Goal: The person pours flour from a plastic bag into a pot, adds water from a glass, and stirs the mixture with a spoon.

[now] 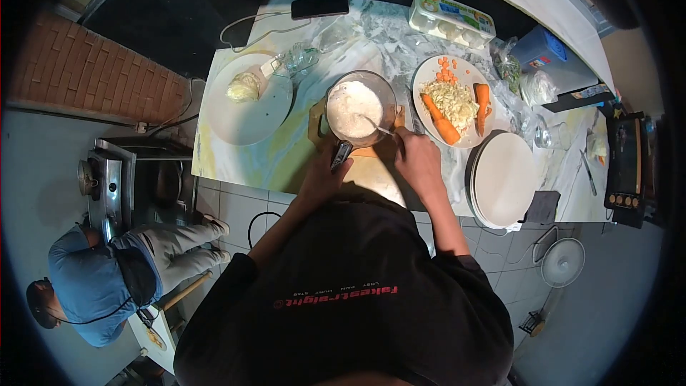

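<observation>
In the head view a glass saucepan (391,93) holds a thick white mixture (351,106). It stands on a wooden board (364,151) at the front of the counter. My left hand (325,175) is closed around the pan's dark handle (341,155), which points toward me. Held in my right hand (420,161) is a metal spoon (379,126), its far end sunk in the mixture so that its tip is hidden. Right of the pan, a white plate (423,75) bears shredded cabbage (449,100), carrot pieces (446,71) and larger carrots (441,121).
Left is a large white plate (229,118) with a cabbage piece (244,87). Stacked plates (504,180) lie near the right front edge. An egg carton (453,18) and a phone (319,7) are at the back. Another person (103,279) stands by a stove at left.
</observation>
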Demonstrator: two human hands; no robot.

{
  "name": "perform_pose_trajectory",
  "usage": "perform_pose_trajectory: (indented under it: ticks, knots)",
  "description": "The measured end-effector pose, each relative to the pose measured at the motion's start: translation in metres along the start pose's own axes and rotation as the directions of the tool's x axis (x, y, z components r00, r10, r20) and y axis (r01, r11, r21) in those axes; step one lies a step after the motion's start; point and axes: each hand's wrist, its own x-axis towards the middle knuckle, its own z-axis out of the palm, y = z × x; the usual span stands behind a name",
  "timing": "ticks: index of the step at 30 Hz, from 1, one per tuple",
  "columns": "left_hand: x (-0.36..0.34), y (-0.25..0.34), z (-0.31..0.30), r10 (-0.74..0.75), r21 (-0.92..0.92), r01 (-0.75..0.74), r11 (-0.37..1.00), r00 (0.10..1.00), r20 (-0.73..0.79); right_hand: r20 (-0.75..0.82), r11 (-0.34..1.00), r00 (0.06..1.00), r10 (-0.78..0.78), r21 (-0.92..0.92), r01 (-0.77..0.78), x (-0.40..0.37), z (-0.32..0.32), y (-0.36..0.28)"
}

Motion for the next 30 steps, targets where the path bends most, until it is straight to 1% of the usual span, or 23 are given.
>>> perform_pose_trajectory:
  ticks: [1, 2, 4, 5, 6, 7, 8, 10, 11, 15, 17, 18, 19, 20, 22, 26, 28, 29, 30]
  knots:
    - [0.001, -0.003, 0.000, 0.024, -0.008, -0.025, 1.000, 0.999, -0.025, -0.043, 0.994, 0.994, -0.103, -0.035, 0.102, 0.000, -0.001, -0.002]
    - [0.001, -0.007, -0.001, 0.048, -0.015, -0.049, 0.999, 0.998, -0.051, -0.044, 0.994, 0.994, -0.104, -0.033, 0.103, 0.002, -0.004, -0.003]
    - [0.002, -0.012, -0.001, 0.049, -0.006, -0.049, 0.999, 0.997, -0.058, -0.122, 0.968, 0.966, -0.228, -0.138, 0.211, 0.011, -0.009, -0.004]
    - [0.003, -0.015, -0.001, 0.049, 0.001, -0.049, 0.999, 0.997, -0.063, -0.124, 0.968, 0.966, -0.228, -0.138, 0.211, 0.016, -0.008, -0.002]
    - [0.002, -0.015, -0.002, 0.051, 0.001, -0.051, 0.999, 0.997, -0.063, -0.150, 0.953, 0.948, -0.281, -0.158, 0.257, 0.023, -0.007, 0.001]
    - [0.002, -0.015, -0.002, -0.017, -0.005, 0.017, 1.000, 0.999, -0.034, -0.175, 0.936, 0.926, -0.333, -0.180, 0.302, 0.028, -0.005, 0.005]
    - [0.003, -0.015, -0.003, -0.084, -0.009, 0.084, 0.996, 0.996, -0.007, -0.179, 0.935, 0.925, -0.336, -0.183, 0.304, 0.034, -0.002, 0.008]
    - [0.002, -0.004, -0.007, -0.063, -0.006, 0.063, 0.998, 0.998, -0.012, -0.223, 0.907, 0.893, -0.390, -0.259, 0.332, 0.044, 0.006, 0.013]
    - [0.002, -0.001, -0.008, -0.048, -0.003, 0.048, 0.999, 0.999, -0.013, -0.225, 0.905, 0.891, -0.395, -0.260, 0.336, 0.048, 0.009, 0.014]
    - [0.003, -0.012, -0.004, -0.007, 0.002, 0.007, 1.000, 1.000, -0.029, -0.223, 0.886, 0.868, -0.444, -0.252, 0.388, 0.058, 0.020, 0.016]
    - [0.003, -0.019, -0.002, 0.080, 0.002, -0.080, 0.997, 0.995, -0.061, -0.221, 0.879, 0.858, -0.463, -0.239, 0.413, 0.062, 0.022, 0.016]
    - [0.004, -0.017, -0.005, 0.080, 0.003, -0.080, 0.997, 0.995, -0.063, -0.203, 0.860, 0.841, -0.502, -0.218, 0.461, 0.063, 0.022, 0.016]
    - [0.003, -0.014, -0.008, -0.029, 0.004, 0.029, 1.000, 0.999, 0.013, -0.186, 0.840, 0.822, -0.539, -0.197, 0.506, 0.064, 0.023, 0.017]
    - [0.004, -0.013, -0.010, -0.137, 0.014, 0.137, 0.991, 0.986, 0.090, -0.186, 0.841, 0.822, -0.538, -0.196, 0.505, 0.064, 0.022, 0.017]
    - [0.005, -0.017, -0.011, -0.140, 0.015, 0.139, 0.990, 0.986, 0.091, -0.127, 0.802, 0.795, -0.593, -0.174, 0.571, 0.062, 0.021, 0.019]
    - [0.007, -0.013, -0.013, -0.165, 0.023, 0.163, 0.986, 0.984, 0.071, -0.077, 0.782, 0.781, -0.619, -0.156, 0.604, 0.047, 0.021, 0.022]
    - [0.008, -0.013, -0.014, -0.166, 0.026, 0.164, 0.986, 0.983, 0.083, -0.052, 0.752, 0.760, -0.648, -0.198, 0.628, 0.037, 0.014, 0.020]
    - [0.009, -0.013, -0.014, -0.166, 0.029, 0.164, 0.986, 0.982, 0.093, -0.053, 0.752, 0.760, -0.648, -0.198, 0.628, 0.034, 0.012, 0.020]
    - [0.008, -0.011, -0.015, -0.166, 0.030, 0.164, 0.986, 0.982, 0.092, -0.043, 0.780, 0.789, -0.613, -0.192, 0.595, 0.030, 0.009, 0.021]
